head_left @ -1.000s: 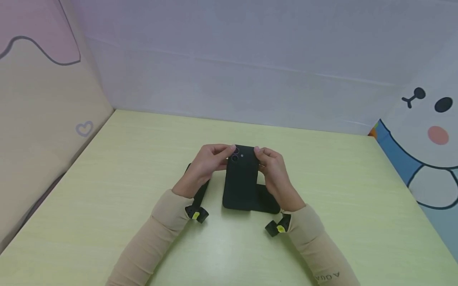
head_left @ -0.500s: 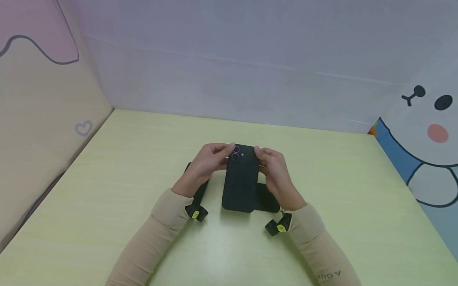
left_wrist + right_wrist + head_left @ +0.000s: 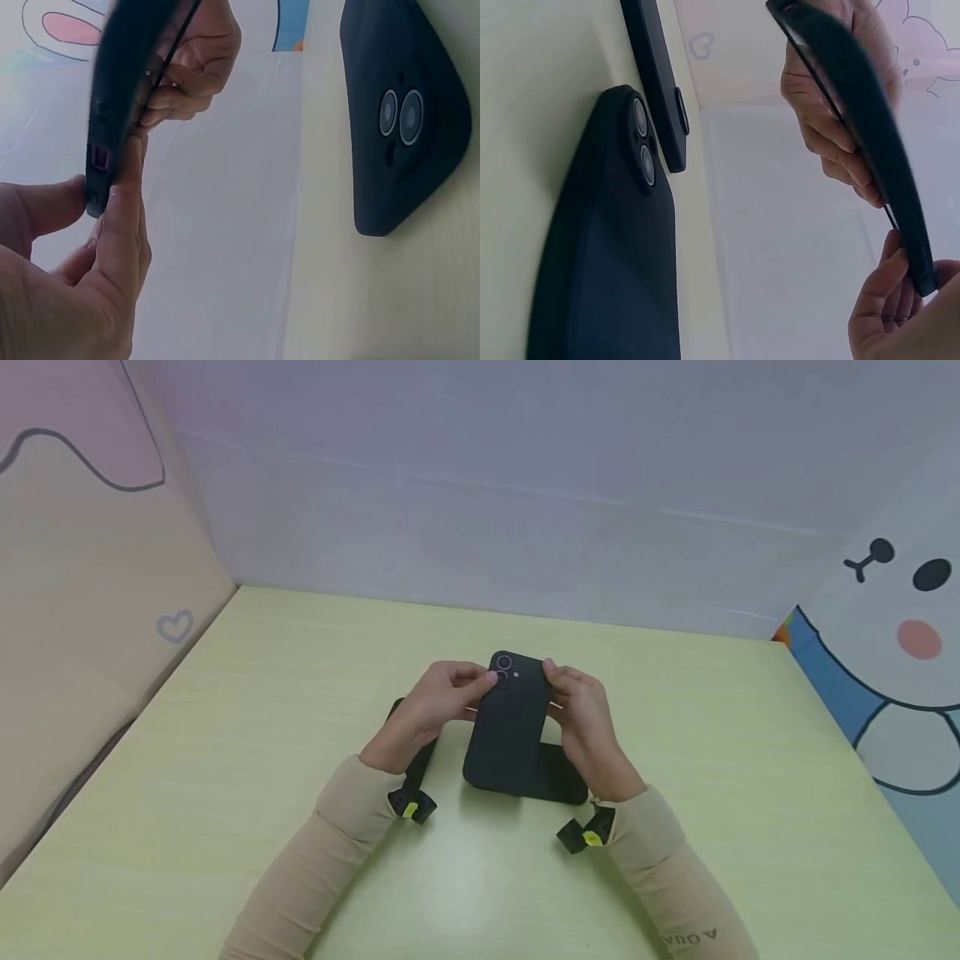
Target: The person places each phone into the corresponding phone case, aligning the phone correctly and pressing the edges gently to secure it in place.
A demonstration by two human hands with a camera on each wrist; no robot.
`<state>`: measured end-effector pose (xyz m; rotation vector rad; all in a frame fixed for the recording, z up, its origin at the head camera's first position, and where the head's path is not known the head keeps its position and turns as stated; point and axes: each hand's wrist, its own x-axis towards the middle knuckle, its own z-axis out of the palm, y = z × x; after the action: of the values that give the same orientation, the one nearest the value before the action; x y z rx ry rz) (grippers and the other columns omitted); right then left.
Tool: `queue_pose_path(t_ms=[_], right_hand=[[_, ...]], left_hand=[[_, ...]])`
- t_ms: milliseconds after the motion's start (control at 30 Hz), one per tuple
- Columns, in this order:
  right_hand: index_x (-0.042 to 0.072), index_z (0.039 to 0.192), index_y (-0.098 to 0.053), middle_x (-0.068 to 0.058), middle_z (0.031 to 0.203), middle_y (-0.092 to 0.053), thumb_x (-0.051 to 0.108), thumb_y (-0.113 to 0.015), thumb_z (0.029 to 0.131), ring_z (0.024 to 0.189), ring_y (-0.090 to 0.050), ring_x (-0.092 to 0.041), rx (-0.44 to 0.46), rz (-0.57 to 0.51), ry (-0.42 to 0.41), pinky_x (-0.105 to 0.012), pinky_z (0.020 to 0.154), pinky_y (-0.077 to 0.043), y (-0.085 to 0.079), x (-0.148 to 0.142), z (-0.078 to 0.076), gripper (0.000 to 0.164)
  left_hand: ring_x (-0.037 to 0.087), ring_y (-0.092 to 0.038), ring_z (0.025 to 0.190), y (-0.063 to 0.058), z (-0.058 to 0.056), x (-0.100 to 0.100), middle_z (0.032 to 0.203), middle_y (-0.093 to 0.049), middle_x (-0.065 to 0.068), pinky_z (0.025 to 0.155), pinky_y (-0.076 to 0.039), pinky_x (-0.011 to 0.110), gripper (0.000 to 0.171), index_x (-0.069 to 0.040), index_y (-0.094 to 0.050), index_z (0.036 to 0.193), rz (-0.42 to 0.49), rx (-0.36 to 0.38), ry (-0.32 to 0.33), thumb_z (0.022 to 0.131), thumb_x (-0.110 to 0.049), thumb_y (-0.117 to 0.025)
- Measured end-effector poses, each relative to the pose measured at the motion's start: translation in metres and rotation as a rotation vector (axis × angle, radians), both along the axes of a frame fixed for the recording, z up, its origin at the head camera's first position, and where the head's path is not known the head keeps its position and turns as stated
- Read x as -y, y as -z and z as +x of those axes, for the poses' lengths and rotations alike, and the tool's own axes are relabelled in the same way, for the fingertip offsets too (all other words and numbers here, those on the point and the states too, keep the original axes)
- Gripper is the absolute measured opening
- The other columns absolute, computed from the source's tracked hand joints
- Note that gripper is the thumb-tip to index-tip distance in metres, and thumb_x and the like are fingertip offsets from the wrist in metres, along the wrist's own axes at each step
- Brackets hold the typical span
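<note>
Both hands hold up a black phone (image 3: 510, 727), its back and two ring-edged camera lenses facing the head camera. My left hand (image 3: 438, 697) pinches its left edge close to the lenses, thumb on the back. At the upper right corner my right hand (image 3: 585, 706) pinches it likewise. Edge-on in the left wrist view, the phone (image 3: 124, 90) has a thin dark line along one side; whether that is a separate layer I cannot tell. A second black phone (image 3: 558, 774) lies partly hidden by the held one and my right hand. Another black phone (image 3: 422, 764) lies under my left forearm.
The pale yellow table (image 3: 480, 893) extends around the hands. A plain whitish backdrop (image 3: 480, 510) stands behind it, with cartoon-printed panels (image 3: 900, 693) at the sides. Small black wrist cameras (image 3: 573, 837) hang under the beige sleeves (image 3: 360, 802).
The held phone has risen slightly and leaned to the right at its top. My right hand has moved a little to the right with it; the left thumb sits lower beside the lenses.
</note>
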<state>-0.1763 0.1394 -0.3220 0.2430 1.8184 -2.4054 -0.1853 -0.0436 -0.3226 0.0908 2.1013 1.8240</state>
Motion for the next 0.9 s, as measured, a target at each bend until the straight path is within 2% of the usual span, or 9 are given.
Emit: queue_pose_path(t_ms=[233,367,500,700,900], right_hand=[[0.014,0.072,-0.059,0.006,0.069,-0.057,0.031,-0.053,0.091,0.069,-0.055,-0.009,-0.011,0.019,-0.124,-0.028,0.072,-0.043,0.0,0.002,0.0,0.026],[0.013,0.082,-0.058,0.006,0.075,-0.057,0.035,-0.052,0.091,0.073,-0.056,-0.01,-0.01,0.106,-0.189,-0.029,0.072,-0.045,0.0,0.003,0.0,0.025],[0.009,0.093,-0.056,0.005,0.079,-0.058,0.038,-0.051,0.091,0.077,-0.056,-0.012,-0.015,0.217,-0.288,-0.03,0.075,-0.046,-0.001,0.005,0.001,0.03],[-0.004,0.108,-0.056,0.005,0.081,-0.06,0.031,-0.05,0.093,0.081,-0.057,-0.013,-0.038,0.308,-0.417,-0.03,0.076,-0.047,0.0,0.005,0.001,0.038],[-0.007,0.109,-0.054,0.005,0.079,-0.061,0.021,-0.05,0.094,0.078,-0.056,-0.011,-0.034,0.294,-0.446,-0.027,0.068,-0.05,0.002,0.005,0.001,0.032]], left_hand=[[0.013,-0.064,0.073,-0.003,0.001,0.002,0.102,-0.065,0.017,0.073,-0.055,0.033,0.031,-0.002,-0.059,0.115,-0.001,-0.012,-0.082,0.091,-0.022,-0.055],[0.013,-0.063,0.071,-0.006,0.0,0.005,0.097,-0.065,0.014,0.073,-0.055,0.032,0.03,-0.002,-0.059,0.114,0.007,-0.014,-0.137,0.091,-0.022,-0.054],[0.011,-0.062,0.071,-0.01,-0.003,0.01,0.092,-0.064,0.009,0.074,-0.055,0.029,0.031,-0.003,-0.059,0.115,0.03,-0.008,-0.229,0.091,-0.022,-0.055],[0.01,-0.062,0.074,-0.013,-0.006,0.019,0.093,-0.061,0.005,0.076,-0.054,0.026,0.033,-0.003,-0.057,0.117,0.105,0.01,-0.33,0.091,-0.023,-0.054],[0.013,-0.061,0.079,-0.015,-0.006,0.025,0.099,-0.057,0.005,0.077,-0.053,0.021,0.034,-0.004,-0.054,0.119,0.158,0.004,-0.378,0.093,-0.026,-0.05]])
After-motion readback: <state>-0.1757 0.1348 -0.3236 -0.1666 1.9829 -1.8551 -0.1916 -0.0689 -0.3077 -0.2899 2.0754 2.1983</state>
